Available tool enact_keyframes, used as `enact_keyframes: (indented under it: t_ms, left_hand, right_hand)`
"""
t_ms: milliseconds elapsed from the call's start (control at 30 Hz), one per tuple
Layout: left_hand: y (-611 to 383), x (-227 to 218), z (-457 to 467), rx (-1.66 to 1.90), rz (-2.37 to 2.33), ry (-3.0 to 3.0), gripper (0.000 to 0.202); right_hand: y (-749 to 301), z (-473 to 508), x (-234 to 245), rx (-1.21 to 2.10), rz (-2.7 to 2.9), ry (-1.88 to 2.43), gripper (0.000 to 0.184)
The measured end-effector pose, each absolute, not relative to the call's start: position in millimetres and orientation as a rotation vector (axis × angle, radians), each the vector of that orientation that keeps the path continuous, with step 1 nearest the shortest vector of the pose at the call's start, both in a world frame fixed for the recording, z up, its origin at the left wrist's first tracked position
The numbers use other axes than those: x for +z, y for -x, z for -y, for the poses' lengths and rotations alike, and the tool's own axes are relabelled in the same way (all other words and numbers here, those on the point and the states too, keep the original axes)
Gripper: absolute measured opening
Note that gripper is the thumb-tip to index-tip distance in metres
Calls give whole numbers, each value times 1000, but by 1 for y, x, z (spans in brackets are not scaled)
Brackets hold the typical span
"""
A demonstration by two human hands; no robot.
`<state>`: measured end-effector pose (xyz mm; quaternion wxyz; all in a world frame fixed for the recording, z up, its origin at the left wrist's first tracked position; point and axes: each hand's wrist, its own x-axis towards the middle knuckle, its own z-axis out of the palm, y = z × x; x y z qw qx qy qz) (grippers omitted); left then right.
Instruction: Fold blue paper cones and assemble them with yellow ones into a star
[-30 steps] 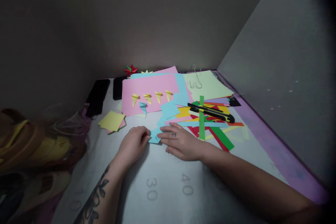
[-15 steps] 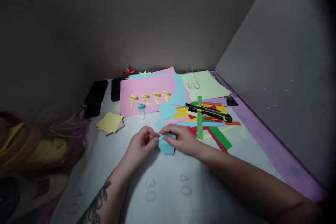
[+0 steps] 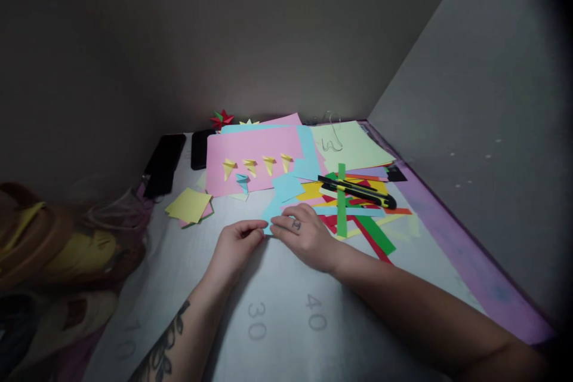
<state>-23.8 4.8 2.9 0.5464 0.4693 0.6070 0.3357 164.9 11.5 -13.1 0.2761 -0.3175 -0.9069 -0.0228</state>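
Observation:
A small piece of light blue paper (image 3: 268,230) is held low over the table between both hands; most of it is hidden behind my fingers. My left hand (image 3: 237,246) pinches its left end between thumb and forefinger. My right hand (image 3: 308,240) lies over the rest of the paper, its fingertips pressed together close to the left ones. Beyond the hands, several folded yellow paper pieces (image 3: 269,164) stand in a row on a pink sheet (image 3: 255,144). One folded blue paper piece (image 3: 242,182) sits just in front of that row.
A black and yellow utility knife (image 3: 358,191) lies on a heap of coloured paper strips (image 3: 376,236) at right. Yellow paper squares (image 3: 190,205) are stacked at left. Behind them are two dark phones (image 3: 165,155), a red and green paper star (image 3: 222,119) and pale green sheets (image 3: 353,146).
My right hand has turned over, its back now towards me, and its fingers cover the blue paper, which showed broadly before. My left hand keeps pinching at nearly the same spot.

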Motion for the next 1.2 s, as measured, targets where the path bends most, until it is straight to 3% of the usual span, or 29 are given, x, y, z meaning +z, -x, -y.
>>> enact_keyframes:
  t_ms: [267, 433, 767, 1200]
  left_hand:
    - [37, 13, -1, 405, -1447, -2096, 29]
    - [39, 18, 0, 332, -1371, -2133, 24]
    - [29, 23, 4, 278, -1468, -2085, 16]
    - [10, 24, 11, 191, -1751, -2130, 26]
  right_hand:
    - [-174, -20, -13, 247, 2537, 768, 18]
    - [-173, -21, -10, 500, 2403, 901, 15]
    - [-167, -21, -9, 625, 2311, 1021, 12]
    - [-157, -24, -17, 550, 2172, 1289, 12]
